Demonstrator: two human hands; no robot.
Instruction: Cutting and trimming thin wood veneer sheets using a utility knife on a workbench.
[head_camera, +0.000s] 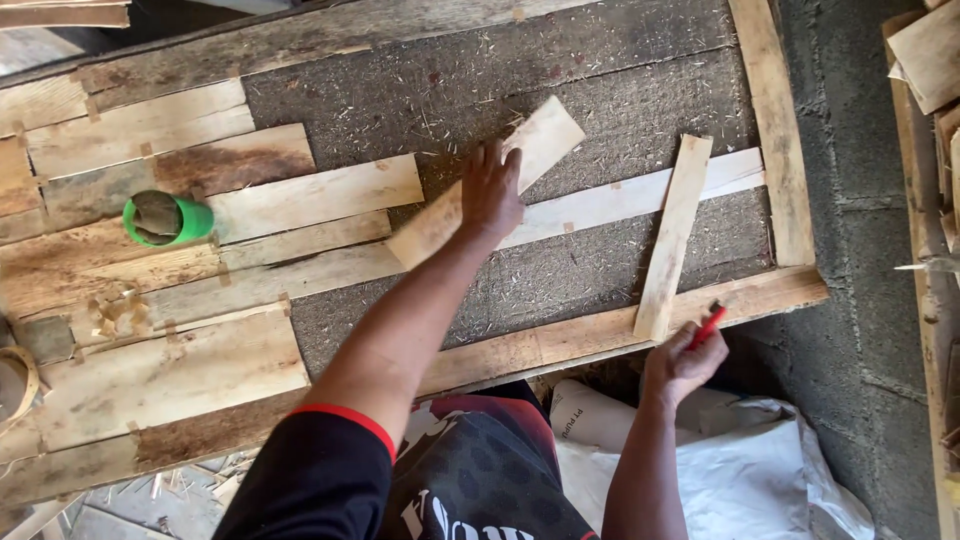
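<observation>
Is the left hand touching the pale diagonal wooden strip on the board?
Touching. The head view shows the left hand pressed flat on the pale diagonal wooden strip, fingers overlapping its surface.

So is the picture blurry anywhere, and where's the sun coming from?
In the head view, the left hand on the wood strip looks slightly smeared, as does the right hand with the red tool; the board's grain is fairly sharp. Light is soft and even with faint shadows, so no sun direction shows. The edges bend a little, like a wide lens.
</observation>
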